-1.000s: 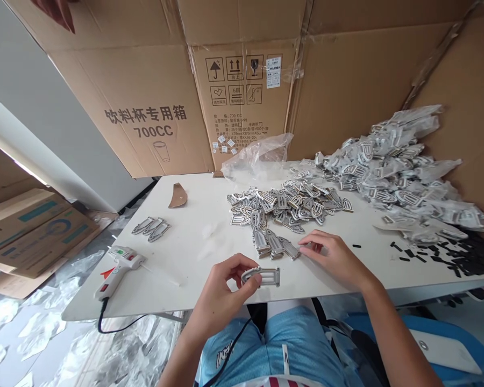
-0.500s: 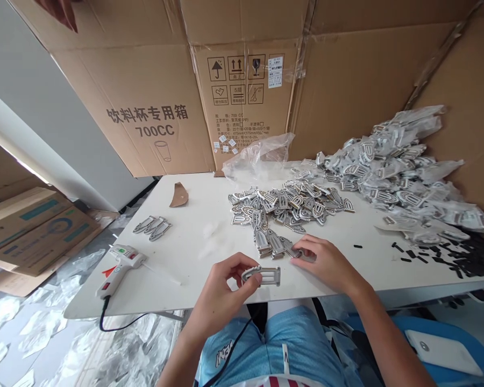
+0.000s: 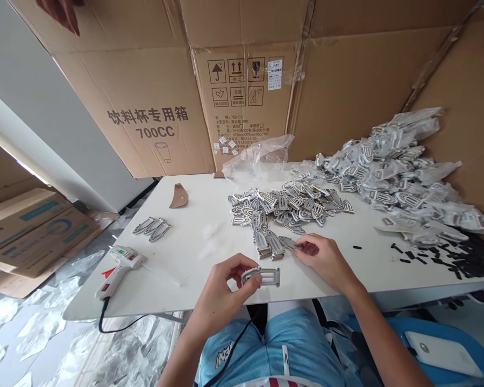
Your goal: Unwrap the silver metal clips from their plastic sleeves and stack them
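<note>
Taking the heap of loose metal clips (image 3: pixel 286 207) as the landmark: left of it the white table (image 3: pixel 193 226) lies bare up to a cardboard scrap (image 3: pixel 179 195) and three laid-out clips (image 3: pixel 151 227), with a glue gun (image 3: pixel 119 266) at the near left edge. Behind it a crumpled plastic bag (image 3: pixel 262 153) and upright cardboard boxes (image 3: pixel 157 107) wall off the far side. To its right a tall mound of bagged clips (image 3: pixel 403 177) and scattered black pieces (image 3: pixel 447 252) crowd the table. Nearer than the heap, a small stack of clips (image 3: pixel 268 242) and both hands fill the strip.
</note>
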Available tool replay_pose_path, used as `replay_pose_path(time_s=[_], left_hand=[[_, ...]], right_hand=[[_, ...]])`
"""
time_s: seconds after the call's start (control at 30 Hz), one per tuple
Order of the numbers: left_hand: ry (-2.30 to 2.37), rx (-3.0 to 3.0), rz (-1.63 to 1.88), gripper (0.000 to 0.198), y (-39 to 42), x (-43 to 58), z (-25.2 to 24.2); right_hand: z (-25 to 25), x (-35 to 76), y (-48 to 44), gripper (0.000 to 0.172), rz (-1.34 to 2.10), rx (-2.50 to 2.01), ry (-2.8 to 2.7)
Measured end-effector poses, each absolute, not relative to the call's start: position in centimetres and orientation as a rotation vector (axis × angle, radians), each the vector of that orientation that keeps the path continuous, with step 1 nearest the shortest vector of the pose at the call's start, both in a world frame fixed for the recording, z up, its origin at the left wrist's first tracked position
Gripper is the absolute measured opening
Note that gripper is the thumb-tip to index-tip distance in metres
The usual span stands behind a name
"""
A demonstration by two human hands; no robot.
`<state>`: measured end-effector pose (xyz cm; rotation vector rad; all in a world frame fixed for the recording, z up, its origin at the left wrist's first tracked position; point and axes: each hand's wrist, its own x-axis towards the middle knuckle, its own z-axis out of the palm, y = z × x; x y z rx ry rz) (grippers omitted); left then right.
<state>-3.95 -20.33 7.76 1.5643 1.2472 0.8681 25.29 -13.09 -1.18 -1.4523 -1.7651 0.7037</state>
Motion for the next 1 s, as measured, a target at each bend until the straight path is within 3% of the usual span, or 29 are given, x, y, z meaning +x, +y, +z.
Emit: replay_pose_path(time_s=[0.5, 0.87, 1.0], left_hand=[[1.248, 1.564, 0.868, 0.023, -20.2, -3.9, 7.7], [1.26, 1.563, 0.89, 0.021, -20.4, -4.0, 7.7], [1.251, 1.56, 0.88, 0.021, -20.3, -3.9, 7.6]], right_hand=[[0.0, 24.8, -13.7, 0.012, 0.52, -1.304, -1.671], [-0.8, 28.3, -11.7, 0.025, 1.334, -0.915, -0.506], [-1.0, 30.5, -11.5, 0.026, 1.392, -0.782, -0.234]])
